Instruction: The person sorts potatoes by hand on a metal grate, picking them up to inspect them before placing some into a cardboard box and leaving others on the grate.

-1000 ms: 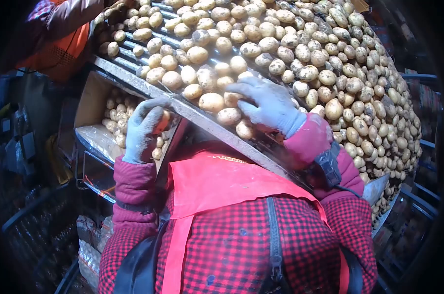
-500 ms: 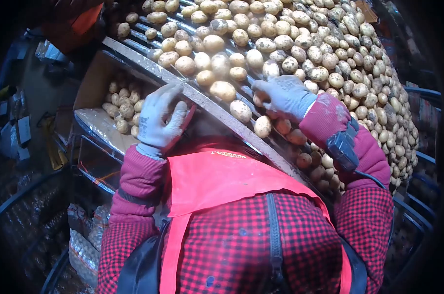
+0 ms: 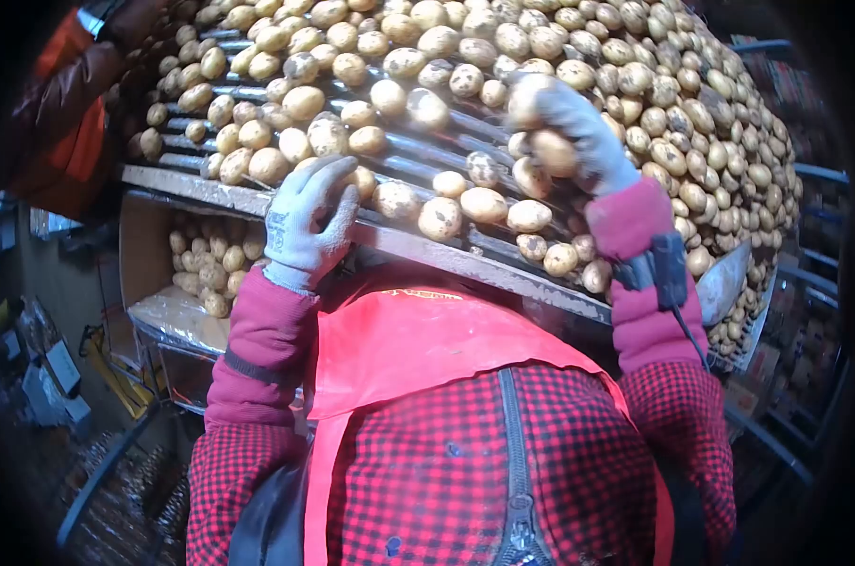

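My left hand (image 3: 305, 231), in a pale grey glove, rests at the metal ledge (image 3: 418, 247) of the slatted rack. Its thumb stands apart from the fingers, which reach over the ledge beside a few potatoes; nothing is in its grasp. My right hand (image 3: 586, 137), gloved the same way and smeared by motion at the fingertips, is curled around a potato (image 3: 554, 153) above the rack. Loose potatoes (image 3: 484, 204), some with dark dirt patches, lie along the ledge below it. Bare rollers or bars (image 3: 413, 149) show between them.
A large heap of potatoes (image 3: 672, 123) covers the back and right. Below the ledge on the left stands a cardboard box (image 3: 144, 245) holding potatoes. At the far left is another person's dark sleeve (image 3: 74, 80). A clear scoop-like piece (image 3: 726, 283) lies by my right forearm.
My right hand has moved up and away from the ledge, and a potato now shows in it. My left hand stays at the ledge. The view has turned, so the ledge lies flatter.
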`<state>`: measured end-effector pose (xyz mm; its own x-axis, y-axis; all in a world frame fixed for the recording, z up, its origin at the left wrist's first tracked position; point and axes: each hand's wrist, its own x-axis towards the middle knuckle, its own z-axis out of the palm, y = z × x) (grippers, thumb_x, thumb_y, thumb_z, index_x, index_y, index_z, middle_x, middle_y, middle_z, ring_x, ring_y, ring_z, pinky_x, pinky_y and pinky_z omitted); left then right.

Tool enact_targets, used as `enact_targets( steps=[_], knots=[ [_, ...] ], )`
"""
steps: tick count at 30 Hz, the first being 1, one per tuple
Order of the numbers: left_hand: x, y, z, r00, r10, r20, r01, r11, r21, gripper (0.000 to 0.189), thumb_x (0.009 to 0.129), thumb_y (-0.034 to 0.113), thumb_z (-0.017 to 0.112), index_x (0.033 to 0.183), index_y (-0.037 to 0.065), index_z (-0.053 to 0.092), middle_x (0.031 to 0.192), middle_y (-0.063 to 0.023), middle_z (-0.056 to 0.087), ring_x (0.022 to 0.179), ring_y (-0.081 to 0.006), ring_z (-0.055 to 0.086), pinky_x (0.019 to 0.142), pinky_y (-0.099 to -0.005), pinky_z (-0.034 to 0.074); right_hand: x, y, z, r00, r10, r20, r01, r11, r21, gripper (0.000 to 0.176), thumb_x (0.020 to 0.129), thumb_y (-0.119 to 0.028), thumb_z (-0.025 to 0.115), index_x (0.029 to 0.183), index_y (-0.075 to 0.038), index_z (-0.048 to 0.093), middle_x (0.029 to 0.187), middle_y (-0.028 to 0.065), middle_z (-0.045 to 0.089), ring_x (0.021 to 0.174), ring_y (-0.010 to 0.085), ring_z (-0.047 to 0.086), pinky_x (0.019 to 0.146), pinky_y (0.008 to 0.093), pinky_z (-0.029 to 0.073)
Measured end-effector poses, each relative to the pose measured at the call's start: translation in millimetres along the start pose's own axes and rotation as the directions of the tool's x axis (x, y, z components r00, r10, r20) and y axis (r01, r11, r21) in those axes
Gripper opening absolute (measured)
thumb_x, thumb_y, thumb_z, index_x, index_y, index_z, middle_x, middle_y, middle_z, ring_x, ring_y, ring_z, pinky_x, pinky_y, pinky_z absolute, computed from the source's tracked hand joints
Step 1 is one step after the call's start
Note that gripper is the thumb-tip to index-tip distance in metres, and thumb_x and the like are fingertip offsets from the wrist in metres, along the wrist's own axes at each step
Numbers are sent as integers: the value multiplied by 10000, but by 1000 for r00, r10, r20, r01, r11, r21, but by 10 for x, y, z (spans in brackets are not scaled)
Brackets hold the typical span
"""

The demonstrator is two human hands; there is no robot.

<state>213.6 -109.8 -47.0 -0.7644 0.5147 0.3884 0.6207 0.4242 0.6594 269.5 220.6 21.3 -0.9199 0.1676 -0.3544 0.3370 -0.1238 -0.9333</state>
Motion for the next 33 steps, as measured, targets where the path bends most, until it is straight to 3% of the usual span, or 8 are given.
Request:
enact_targets(
  steps=[2, 4, 11, 12, 19, 22, 23, 33],
  knots=[
    [88, 125, 1, 994, -92, 56, 95, 994, -48, 347, 868, 96, 740, 1208, 52, 689, 1148, -169, 699, 1035, -352, 683, 886, -415, 553, -398, -24, -308, 987, 98, -124, -59, 957, 284, 580, 993, -502, 632, 1385, -81, 559, 1039, 98, 697, 756, 119, 646, 595, 254, 564],
    [338, 332, 60, 977, 137, 162, -125, 989, -83, 381, 854, 110, 754, 1222, 55, 670, 1116, -168, 695, 1003, -357, 680, 856, -424, 553, -676, 30, -491, 986, 120, -120, -49, 877, 479, 615, 928, -584, 683, 1333, -143, 543, 1059, 62, 644, 784, 159, 618, 616, 301, 536],
    [697, 916, 914, 535, 390, 750, -628, 777, 44, 609, 758, 259, 765, 1309, 100, 559, 1243, -143, 563, 1007, -333, 637, 805, -447, 559, -1311, 583, -849, 975, 99, -197, 0, 893, 450, 589, 1028, -540, 524, 1383, -70, 519, 1198, 149, 660, 986, 278, 677, 740, 364, 591],
    [685, 925, 1026, 546, 511, 665, -733, 675, 84, 309, 852, 203, 658, 1140, 96, 622, 1130, -131, 610, 968, -290, 687, 695, -464, 578, -1335, 645, -884, 991, 51, -120, 23, 836, 548, 627, 1032, -554, 502, 1408, -52, 498, 1259, 165, 651, 1030, 296, 671, 818, 386, 583],
    [837, 780, 1092, 550, 244, 799, -358, 933, -38, 385, 803, 201, 746, 1121, 70, 573, 1057, -166, 637, 946, -394, 640, 764, -489, 533, -1544, 687, -913, 986, 61, -152, 30, 845, 533, 516, 1064, -390, 479, 1410, -8, 484, 1285, 161, 650, 1086, 263, 681, 793, 336, 569],
    [815, 830, 1020, 724, 362, 587, -385, 919, -92, 570, 779, 139, 756, 1317, 111, 569, 1084, -160, 639, 975, -375, 626, 785, -486, 523, -1675, 697, -913, 959, 72, -274, 56, 900, 433, 502, 1056, -364, 478, 1383, 16, 494, 1250, 158, 662, 1092, 257, 687, 751, 294, 551],
    [830, 867, 1012, 754, 403, 519, -413, 905, -102, 627, 773, 123, 753, 1367, 122, 554, 1096, -152, 637, 979, -371, 624, 783, -480, 526, -1715, 712, -991, 975, 128, -180, 11, 785, 619, 823, 973, -581, 600, 1508, 6, 383, 1347, 248, 584, 1001, 321, 717, 697, 363, 625],
    [1186, 1228, 1306, 528, 315, 789, -504, 864, -8, 471, 843, 140, 675, 1308, 143, 599, 1002, -188, 634, 923, -399, 658, 738, -503, 534, -2212, 807, -1287, 928, 171, -331, -12, 902, 432, 801, 922, -547, 698, 1451, -1, 447, 1266, 208, 629, 950, 276, 719, 591, 314, 624]
  ],
)
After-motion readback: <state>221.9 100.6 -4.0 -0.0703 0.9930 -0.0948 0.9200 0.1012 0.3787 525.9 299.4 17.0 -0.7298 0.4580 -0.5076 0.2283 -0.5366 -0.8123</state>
